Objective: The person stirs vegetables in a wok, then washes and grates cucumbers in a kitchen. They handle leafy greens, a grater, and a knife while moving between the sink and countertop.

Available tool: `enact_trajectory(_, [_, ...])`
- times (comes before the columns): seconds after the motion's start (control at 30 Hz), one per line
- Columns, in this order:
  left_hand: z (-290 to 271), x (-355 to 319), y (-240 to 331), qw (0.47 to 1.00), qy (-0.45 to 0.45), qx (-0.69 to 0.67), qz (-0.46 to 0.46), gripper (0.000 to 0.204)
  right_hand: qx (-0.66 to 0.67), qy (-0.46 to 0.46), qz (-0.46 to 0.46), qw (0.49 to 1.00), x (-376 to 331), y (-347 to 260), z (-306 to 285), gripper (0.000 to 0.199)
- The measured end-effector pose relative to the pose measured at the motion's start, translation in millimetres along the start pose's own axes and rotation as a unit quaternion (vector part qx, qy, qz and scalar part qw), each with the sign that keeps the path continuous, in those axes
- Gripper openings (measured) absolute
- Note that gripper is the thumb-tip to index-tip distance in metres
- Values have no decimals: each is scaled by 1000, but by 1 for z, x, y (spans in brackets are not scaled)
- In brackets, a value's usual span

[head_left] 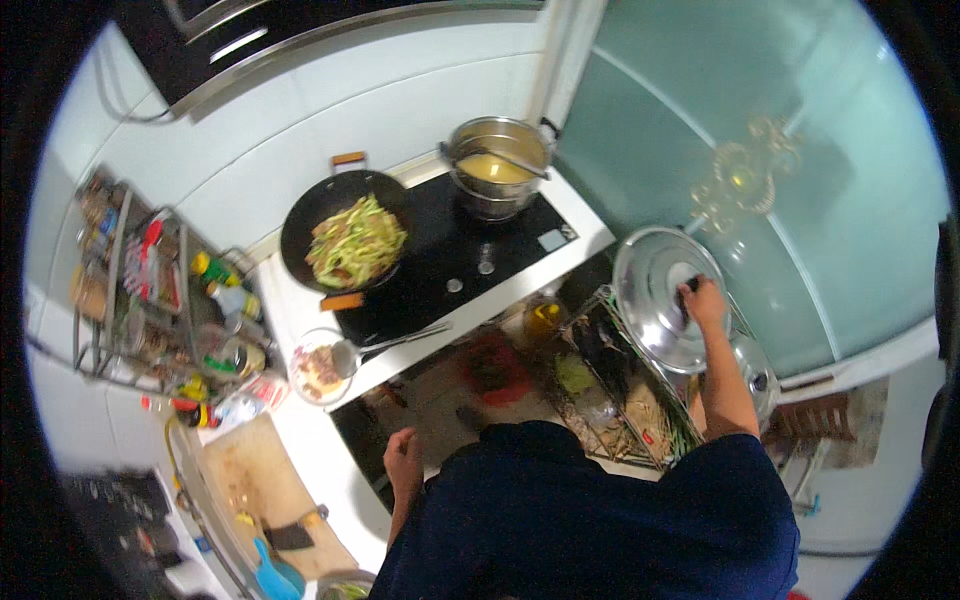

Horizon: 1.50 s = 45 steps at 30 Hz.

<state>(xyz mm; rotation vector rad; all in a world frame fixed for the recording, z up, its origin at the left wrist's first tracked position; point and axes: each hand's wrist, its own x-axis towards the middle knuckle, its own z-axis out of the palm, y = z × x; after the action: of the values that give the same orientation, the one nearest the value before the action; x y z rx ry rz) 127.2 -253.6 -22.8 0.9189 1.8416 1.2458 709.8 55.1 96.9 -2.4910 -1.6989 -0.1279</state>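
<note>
Right hand point(703, 300) gripped steel lid point(655, 300) knob over wire rack point(620, 390), right of tabletop point(585, 232) edge. Left hand point(403, 462) hung loosely curled, empty, near tabletop's near edge; wok point(345, 240) far left.

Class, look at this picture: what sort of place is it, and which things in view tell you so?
Most likely a home kitchen. A black wok of stir-fried vegetables and a steel pot sit on a cooktop, and the right hand holds a metal pot lid.

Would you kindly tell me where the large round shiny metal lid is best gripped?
Grip the large round shiny metal lid by the dark knob at its domed centre, coming from above. The right hand is on that knob; the smooth dome offers no other hold.
</note>
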Motion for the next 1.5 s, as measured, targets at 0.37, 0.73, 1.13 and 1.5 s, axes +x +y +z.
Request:
enact_trajectory(0.37, [-50, -68, -40, 988, 92, -69, -105, 15, 351, 152, -80, 920, 46, -70, -50, 50])
enact_trajectory(0.73, [-67, -103, -77, 951, 244, -118, -151, 17, 347, -36, -359, 866, -37, -515, -72, 65])
enact_trajectory(1.13, [-11, -112, -14, 850, 442, -120, -262, 25, 239, -79, -507, 825, -58, -734, 74, 52])
enact_trajectory(1.5, [14, -125, -48, 788, 523, -168, -278, 23, 194, -135, -561, 794, -37, -719, 93, 63])
